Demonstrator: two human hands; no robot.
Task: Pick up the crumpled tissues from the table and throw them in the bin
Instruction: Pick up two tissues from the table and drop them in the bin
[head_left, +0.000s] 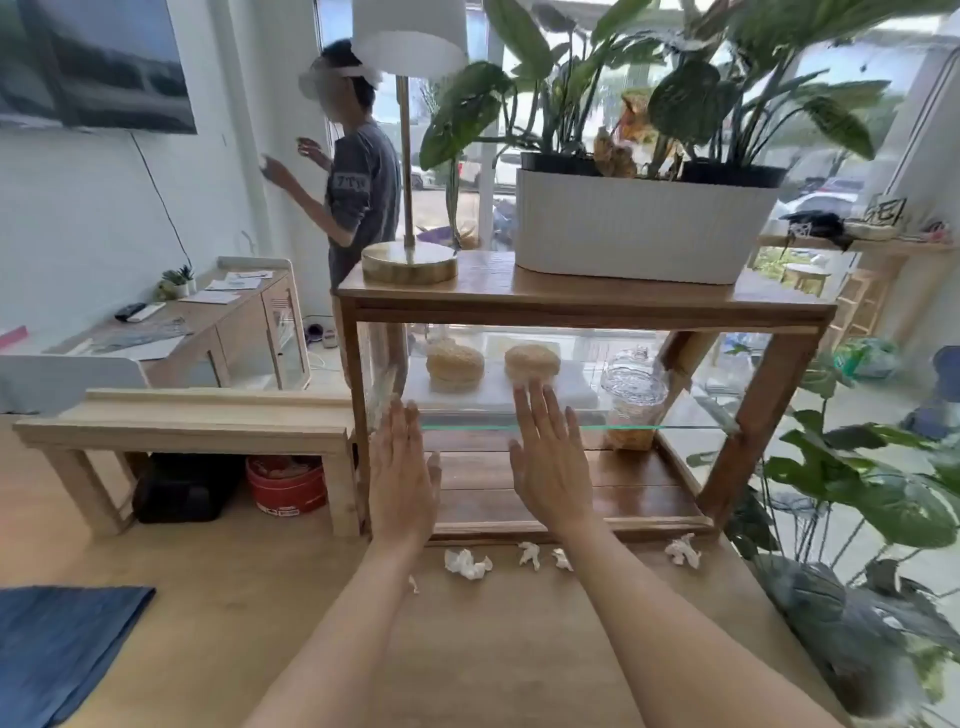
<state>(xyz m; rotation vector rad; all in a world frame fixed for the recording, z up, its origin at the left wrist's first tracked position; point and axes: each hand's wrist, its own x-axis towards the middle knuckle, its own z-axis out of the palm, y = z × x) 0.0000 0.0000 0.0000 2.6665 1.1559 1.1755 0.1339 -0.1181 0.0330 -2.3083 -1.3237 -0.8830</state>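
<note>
Several crumpled white tissues lie on the light wooden table (467, 649) along the foot of a wooden display case: the largest tissue (466, 564) in the middle, two small tissues (529, 554) (562, 559) to its right, one tissue (682, 551) far right, and a tiny scrap (413, 584) beside my left forearm. My left hand (400, 475) and my right hand (548, 462) are raised above the tissues, fingers straight and apart, palms away, holding nothing. A red round container (285, 483) stands under a bench at the left; I cannot tell whether it is the bin.
The dark wooden display case (587, 301) with glass shelves holds buns and a glass jar; a lamp and a white planter stand on top. Leafy plants crowd the right side. A low bench (182, 426), a black bag and a blue mat are left. A person stands by the far wall.
</note>
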